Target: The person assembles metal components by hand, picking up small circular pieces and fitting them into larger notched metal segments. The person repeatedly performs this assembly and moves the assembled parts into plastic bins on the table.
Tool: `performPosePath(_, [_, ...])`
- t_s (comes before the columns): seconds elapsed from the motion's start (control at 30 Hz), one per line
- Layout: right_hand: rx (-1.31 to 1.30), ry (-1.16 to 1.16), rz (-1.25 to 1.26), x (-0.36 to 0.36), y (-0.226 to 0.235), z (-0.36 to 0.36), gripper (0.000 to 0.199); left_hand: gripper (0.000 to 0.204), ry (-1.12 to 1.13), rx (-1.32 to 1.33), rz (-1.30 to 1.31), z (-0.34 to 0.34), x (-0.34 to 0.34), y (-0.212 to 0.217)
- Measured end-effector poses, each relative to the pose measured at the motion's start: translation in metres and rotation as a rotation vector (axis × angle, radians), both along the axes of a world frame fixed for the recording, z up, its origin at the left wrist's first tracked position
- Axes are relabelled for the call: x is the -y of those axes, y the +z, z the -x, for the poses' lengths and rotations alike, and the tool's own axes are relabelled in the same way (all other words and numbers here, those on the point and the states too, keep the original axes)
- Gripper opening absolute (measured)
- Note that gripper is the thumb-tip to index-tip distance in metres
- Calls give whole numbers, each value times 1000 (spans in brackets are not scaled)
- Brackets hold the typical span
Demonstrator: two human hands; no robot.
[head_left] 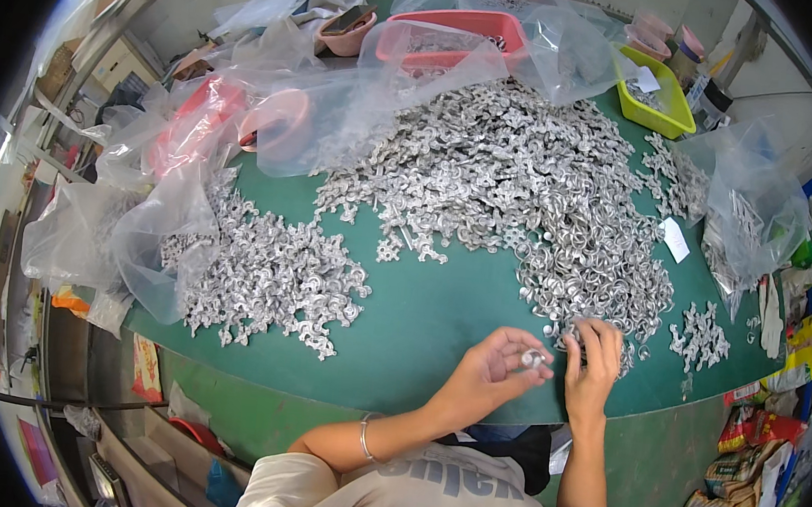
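The left hand (496,364) was cupped palm-up just off the near edge of the green desk (440,304), its fingers curled and its grip pinching a small silvery metal piece (532,360) between thumb and fingertips. A thin bangle (366,438) circled that wrist. The right hand (593,362) lay just beside it, fingers bent downward over the near fringe of the metal pieces on the desk; its fingertips met the same small piece, so both hands touched it, though whether the right grip was closed on it could not be told.

Just beyond the hands, a large heap of silvery stamped parts (526,187) spread across the middle and right of the desk toward the far side. A smaller heap of branched metal clusters (270,281) sat to the left, near a crumpled clear plastic bag (150,233). A little cluster (701,336) lay apart at the right edge. At the far side stood a red tray (443,28) under clear plastic and, further right, a yellow-green bin (666,98). A white paper slip (676,239) rested at the right of the big heap.
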State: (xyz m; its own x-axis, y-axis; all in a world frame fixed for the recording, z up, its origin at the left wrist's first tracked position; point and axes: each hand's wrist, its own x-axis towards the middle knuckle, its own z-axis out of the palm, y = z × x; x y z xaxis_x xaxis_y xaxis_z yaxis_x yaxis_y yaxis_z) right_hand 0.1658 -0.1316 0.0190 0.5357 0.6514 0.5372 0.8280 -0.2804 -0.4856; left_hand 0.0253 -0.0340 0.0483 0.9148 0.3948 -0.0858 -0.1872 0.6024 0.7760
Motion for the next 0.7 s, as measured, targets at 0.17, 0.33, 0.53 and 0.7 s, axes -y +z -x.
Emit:
performPosePath(0.17, [-12,111,-139,-10,-2,-3,11,20,96,-115,13,7,-5,-10])
performPosePath(0.33, [-199,29,-175,-5,-1,-8,10,16,84,-191,69,6,-6,-19])
performPosePath(0.53, [-1093,-40,-464,0,-7,-16,8,18,86,-249,19,0,-3,-19])
performPosePath(0.7, [-997,-6,-332,3,-8,-25,7,18,82,-274,-53,-4,-4,-21])
